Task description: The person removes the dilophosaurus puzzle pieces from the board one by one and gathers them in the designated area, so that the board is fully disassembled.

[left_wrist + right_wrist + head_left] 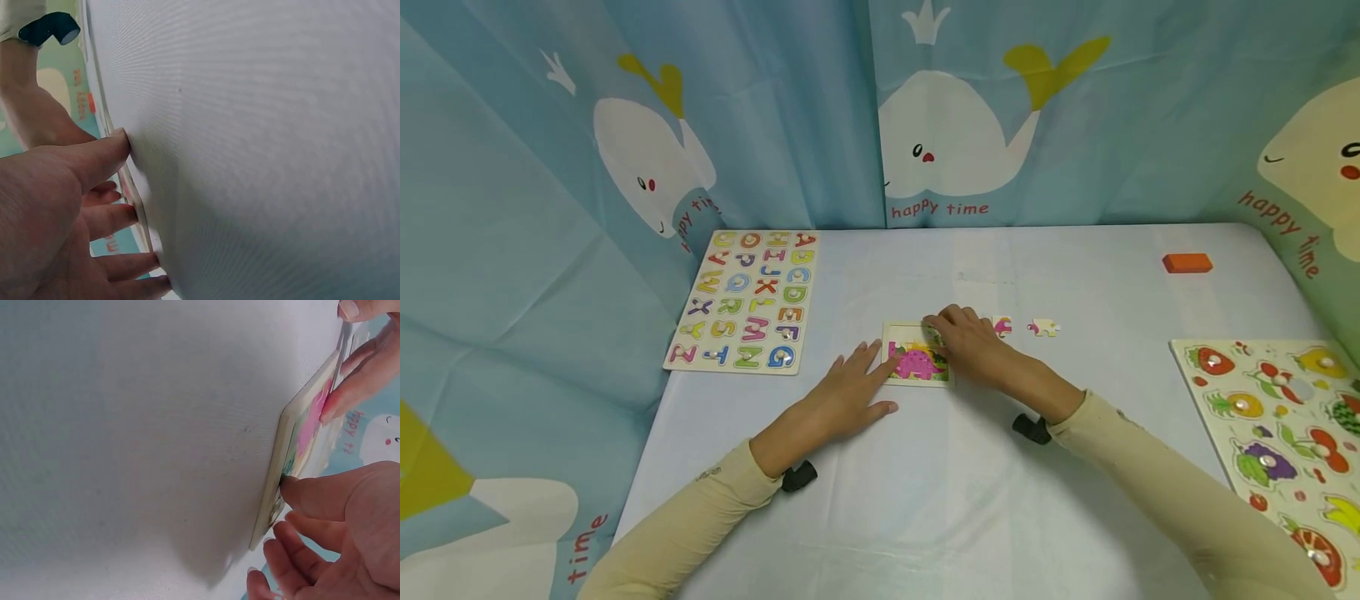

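The spread left hand point(844, 397) touches the dinosaur puzzle point(917, 364) on the table point(895, 508); whether the right hand point(973, 346) beside it pinches anything is unclear. Right of the puzzle lie loose pieces point(1043, 327), then a fruit board point(1240, 377); only the right wrist view clearly shows the thumb point(319, 499).

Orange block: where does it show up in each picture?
Head: orange block at the table's far right, near the back.
Left wrist: likely the small orange patch, upper left.
Right wrist: not in it.
Shared landmark: red lettering on the curtain.
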Tool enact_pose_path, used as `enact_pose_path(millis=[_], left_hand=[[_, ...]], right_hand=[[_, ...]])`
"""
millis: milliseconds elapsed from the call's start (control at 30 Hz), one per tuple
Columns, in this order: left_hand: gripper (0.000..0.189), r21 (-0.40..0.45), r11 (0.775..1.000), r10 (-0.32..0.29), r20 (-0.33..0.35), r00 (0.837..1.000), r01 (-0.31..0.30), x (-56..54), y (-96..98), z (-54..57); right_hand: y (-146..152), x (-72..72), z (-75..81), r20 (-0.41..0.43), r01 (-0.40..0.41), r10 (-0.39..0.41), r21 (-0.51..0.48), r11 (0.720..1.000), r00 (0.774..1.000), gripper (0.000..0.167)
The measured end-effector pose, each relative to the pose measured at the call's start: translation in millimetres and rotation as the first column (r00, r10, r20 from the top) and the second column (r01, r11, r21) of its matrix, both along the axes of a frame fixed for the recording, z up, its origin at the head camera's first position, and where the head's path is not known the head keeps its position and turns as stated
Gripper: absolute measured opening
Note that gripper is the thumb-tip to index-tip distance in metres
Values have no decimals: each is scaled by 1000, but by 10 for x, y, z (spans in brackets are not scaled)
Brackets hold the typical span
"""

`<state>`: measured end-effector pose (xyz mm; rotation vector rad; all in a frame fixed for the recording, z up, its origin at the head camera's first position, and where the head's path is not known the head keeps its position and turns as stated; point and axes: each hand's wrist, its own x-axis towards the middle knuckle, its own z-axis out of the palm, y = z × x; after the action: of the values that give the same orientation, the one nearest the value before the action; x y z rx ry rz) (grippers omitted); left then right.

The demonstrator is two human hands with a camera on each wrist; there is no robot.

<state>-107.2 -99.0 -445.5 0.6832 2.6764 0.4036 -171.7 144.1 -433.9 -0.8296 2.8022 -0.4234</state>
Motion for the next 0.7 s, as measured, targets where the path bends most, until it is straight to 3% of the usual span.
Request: enact_pose_path(millis=[333, 700], left_hand=[[73, 3, 1000, 1, -2, 1000, -1, 1, -2, 3], [73, 6, 1000, 3, 1, 1000, -3, 7, -2, 14]], right_hand=[[21, -16, -27, -22, -10, 9, -45, 999, 1000, 43], [38, -7, -23, -10, 14, -15, -106, 994, 1000, 44]])
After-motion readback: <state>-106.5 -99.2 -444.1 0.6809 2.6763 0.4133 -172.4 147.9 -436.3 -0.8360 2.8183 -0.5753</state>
